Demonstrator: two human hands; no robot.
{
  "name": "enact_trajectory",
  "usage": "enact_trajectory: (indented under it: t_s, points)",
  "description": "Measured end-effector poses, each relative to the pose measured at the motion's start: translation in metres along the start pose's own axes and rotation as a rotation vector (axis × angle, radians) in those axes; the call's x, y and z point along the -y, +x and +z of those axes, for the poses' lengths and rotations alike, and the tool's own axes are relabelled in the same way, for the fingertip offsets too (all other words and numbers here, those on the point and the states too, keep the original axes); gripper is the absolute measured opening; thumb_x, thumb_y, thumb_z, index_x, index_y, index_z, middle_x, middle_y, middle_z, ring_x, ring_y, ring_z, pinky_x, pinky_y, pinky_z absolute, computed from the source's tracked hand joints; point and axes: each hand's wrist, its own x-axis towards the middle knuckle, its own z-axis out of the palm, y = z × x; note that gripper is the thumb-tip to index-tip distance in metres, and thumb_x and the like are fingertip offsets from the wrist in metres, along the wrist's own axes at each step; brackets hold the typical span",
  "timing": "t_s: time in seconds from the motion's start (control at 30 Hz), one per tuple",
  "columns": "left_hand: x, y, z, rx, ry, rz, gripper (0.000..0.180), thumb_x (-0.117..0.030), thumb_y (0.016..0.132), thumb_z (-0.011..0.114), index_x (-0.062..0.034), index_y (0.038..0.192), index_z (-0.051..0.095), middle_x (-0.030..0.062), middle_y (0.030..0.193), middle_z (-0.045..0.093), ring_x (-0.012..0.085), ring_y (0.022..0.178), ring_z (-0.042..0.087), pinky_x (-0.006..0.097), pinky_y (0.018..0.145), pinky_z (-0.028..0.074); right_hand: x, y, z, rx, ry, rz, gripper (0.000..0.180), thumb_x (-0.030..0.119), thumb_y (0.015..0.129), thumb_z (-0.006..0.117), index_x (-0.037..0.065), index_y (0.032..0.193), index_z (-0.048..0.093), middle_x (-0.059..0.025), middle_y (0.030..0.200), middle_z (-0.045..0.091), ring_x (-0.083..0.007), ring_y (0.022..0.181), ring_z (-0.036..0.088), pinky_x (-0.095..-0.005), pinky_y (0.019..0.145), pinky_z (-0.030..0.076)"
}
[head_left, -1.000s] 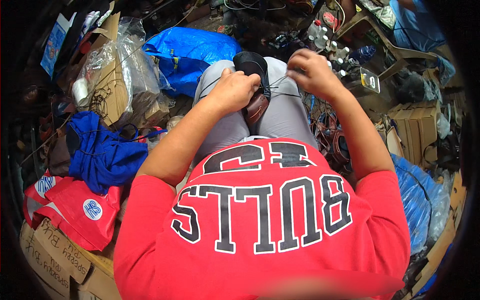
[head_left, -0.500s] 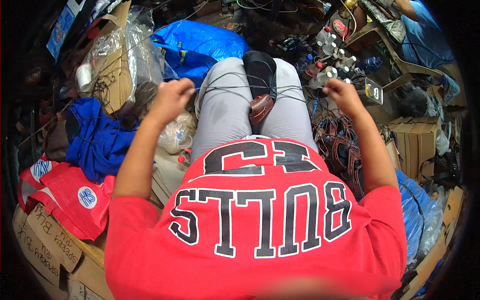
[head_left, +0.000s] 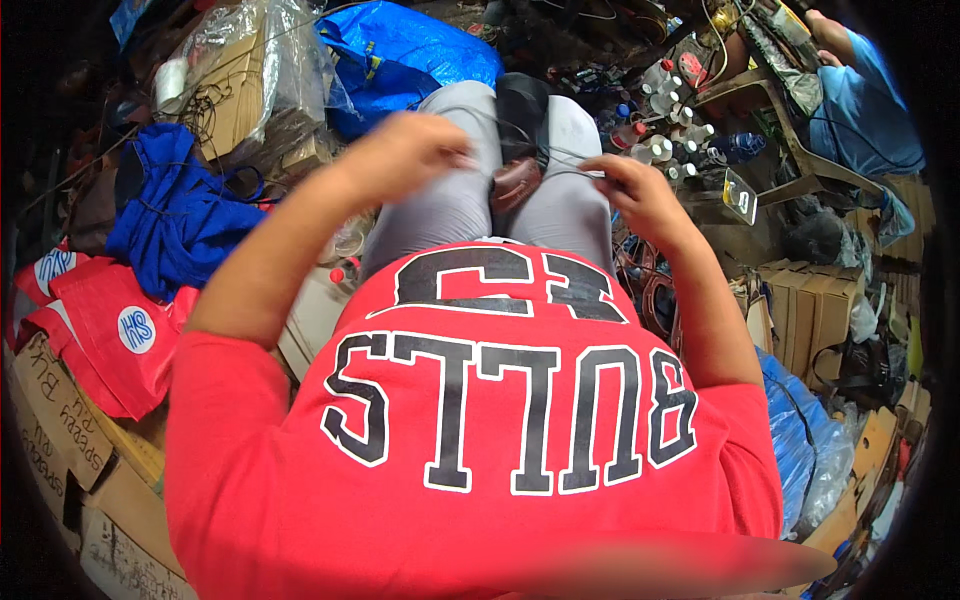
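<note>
Between my thighs is a black shoe-shaped piece [head_left: 522, 110] with a brown leather part [head_left: 516, 183] at its near end. Dark thread [head_left: 568, 176] loops from it across my grey-clad right thigh. My right hand [head_left: 640, 195] is above that thigh, thumb and fingers pinched together on the thread. Over my left thigh, my left hand [head_left: 420, 152] is blurred by motion. Its fingers look curled closed, close to the leather part, but what they hold cannot be made out.
Several plastic bottles [head_left: 660, 150] stand beyond my right knee, near a wooden frame [head_left: 770, 100] and another person's blue clothing [head_left: 860, 110]. A blue tarp bag [head_left: 410, 50] lies ahead. Blue cloth [head_left: 170, 215] and a red bag [head_left: 105, 335] are left; cardboard [head_left: 815, 300] is right.
My left hand has swung inward from beside my left knee to over the thigh. The right hand has also come in toward the leather part, and the stretched thread has slackened.
</note>
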Motion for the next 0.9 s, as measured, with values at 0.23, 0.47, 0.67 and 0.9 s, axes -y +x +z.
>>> enact_trajectory:
  t_s: [0.23,0.47,0.67,0.9]
  points:
    - [0.077,-0.135,-0.279,-0.711,0.758,-0.687,0.029,-0.028,0.084,0.058,-0.0089,0.105,0.066,0.0088,0.106,0.065,0.0205,0.095,0.062,0.029,0.082,0.046,-0.212,-0.224,-0.128,-0.473,-0.468,0.759,0.043,0.022,0.086,0.057,0.018,0.128,0.05,-0.0122,0.123,0.057,-0.0268,0.11,0.056,-0.0347,0.091,0.042]
    - [0.167,-0.172,-0.262,-0.685,0.477,-0.746,0.029,-0.03,0.082,0.062,-0.0107,0.103,0.068,0.0132,0.092,0.067,0.025,0.083,0.064,0.032,0.077,0.048,-0.278,-0.31,-0.162,-0.331,-0.075,1.113,0.051,0.013,0.074,0.055,0.006,0.124,0.053,-0.0153,0.103,0.064,-0.0193,0.082,0.06,-0.0309,0.074,0.047]
    - [0.021,-0.007,0.003,-0.19,0.152,-0.149,0.049,-0.009,0.077,0.065,-0.0141,0.125,0.055,0.0125,0.119,0.058,0.0278,0.112,0.054,0.035,0.096,0.041,-0.065,-0.043,0.0,-0.298,-0.077,0.192,0.047,0.032,0.075,0.071,0.013,0.117,0.061,-0.0116,0.095,0.056,-0.0239,0.094,0.055,-0.033,0.083,0.044]
    - [0.017,0.018,0.032,-0.124,-0.061,-0.363,0.023,-0.024,0.083,0.061,-0.0037,0.091,0.067,0.0163,0.08,0.065,0.0255,0.072,0.063,0.034,0.069,0.048,-0.022,0.016,0.03,-0.333,-0.003,0.006,0.019,0.017,0.079,0.067,0.005,0.092,0.06,-0.0123,0.087,0.058,-0.0292,0.08,0.058,-0.035,0.072,0.046]
